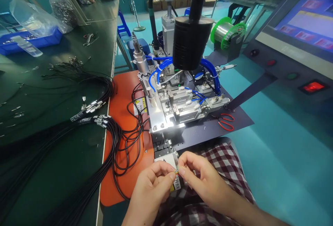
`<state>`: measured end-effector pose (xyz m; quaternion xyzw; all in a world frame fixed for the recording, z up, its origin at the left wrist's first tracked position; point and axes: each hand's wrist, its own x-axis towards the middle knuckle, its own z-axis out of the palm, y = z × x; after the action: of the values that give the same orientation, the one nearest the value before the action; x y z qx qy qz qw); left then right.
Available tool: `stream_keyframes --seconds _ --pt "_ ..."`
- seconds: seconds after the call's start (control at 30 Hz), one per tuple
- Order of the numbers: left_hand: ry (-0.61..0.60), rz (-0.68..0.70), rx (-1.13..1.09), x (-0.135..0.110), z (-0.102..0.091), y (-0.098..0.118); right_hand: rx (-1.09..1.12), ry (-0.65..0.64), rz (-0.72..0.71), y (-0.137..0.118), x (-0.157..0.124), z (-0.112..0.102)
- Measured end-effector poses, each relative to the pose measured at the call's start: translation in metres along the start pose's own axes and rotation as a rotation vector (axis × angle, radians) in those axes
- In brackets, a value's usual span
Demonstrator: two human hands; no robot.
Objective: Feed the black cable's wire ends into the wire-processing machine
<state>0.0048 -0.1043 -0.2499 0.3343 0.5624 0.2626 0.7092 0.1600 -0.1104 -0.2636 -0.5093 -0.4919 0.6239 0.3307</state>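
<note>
Just above the lap, my left hand (155, 183) and my right hand (201, 175) meet with their fingertips almost touching. Thin coloured wires (177, 172), with green, yellow and red showing, are pinched between thumb and forefinger of each hand. Only a short piece of the wires is visible; the fingers cover the rest. Behind the hands stands a metal bench machine (179, 109) with blue air tubes (212, 71). A white labelled block (166, 160) of it lies right behind the fingers.
Black cables (114, 142) with metal ends hang over the green table (52, 111) edge onto an orange board (125, 80). Red-handled scissors (226, 122) lie on the dark plate. A black nozzle (191, 43) hangs overhead; a wire spool (226, 33) and control screen (304, 21) stand right.
</note>
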Motion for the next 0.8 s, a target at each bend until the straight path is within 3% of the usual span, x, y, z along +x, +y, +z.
stream_keyframes --seconds 0.33,0.8 --pt "-0.008 0.003 -0.053 -0.0001 -0.0035 -0.0019 0.111 0.008 0.011 0.0025 0.0010 0.0006" --pt "-0.003 0.013 -0.073 0.0012 -0.0040 -0.0049 0.073 0.068 0.019 0.0037 0.0031 0.0043"
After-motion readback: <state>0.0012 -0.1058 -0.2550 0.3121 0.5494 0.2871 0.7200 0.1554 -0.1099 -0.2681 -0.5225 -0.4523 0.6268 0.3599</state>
